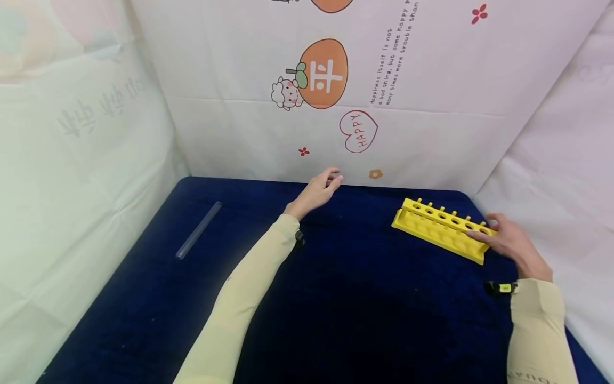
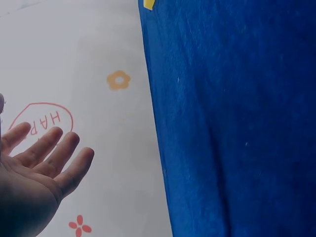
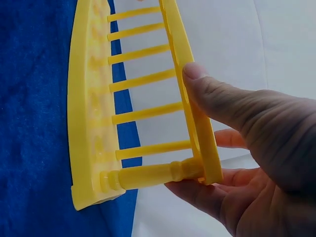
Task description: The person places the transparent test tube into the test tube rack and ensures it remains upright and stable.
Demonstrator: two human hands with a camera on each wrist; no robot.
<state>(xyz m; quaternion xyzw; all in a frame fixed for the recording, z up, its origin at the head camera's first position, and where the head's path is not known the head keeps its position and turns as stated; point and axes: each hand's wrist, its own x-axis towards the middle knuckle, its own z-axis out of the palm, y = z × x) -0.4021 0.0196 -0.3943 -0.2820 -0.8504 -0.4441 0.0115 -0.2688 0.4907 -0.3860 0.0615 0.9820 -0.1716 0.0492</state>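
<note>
A yellow test tube rack stands at the back right of the dark blue table. My right hand grips its right end, with the thumb over the upper bar and fingers underneath, as the right wrist view of the rack shows. Near the table's back edge my left hand hangs over the cloth and holds nothing. Its fingers are loosely spread in the left wrist view. Over on the left of the table lies a clear test tube, slanting away, apart from both hands.
The table is covered in dark blue cloth. White printed sheets rise behind it and along both sides, close to the rack's right end. Dark devices are strapped to the wrists.
</note>
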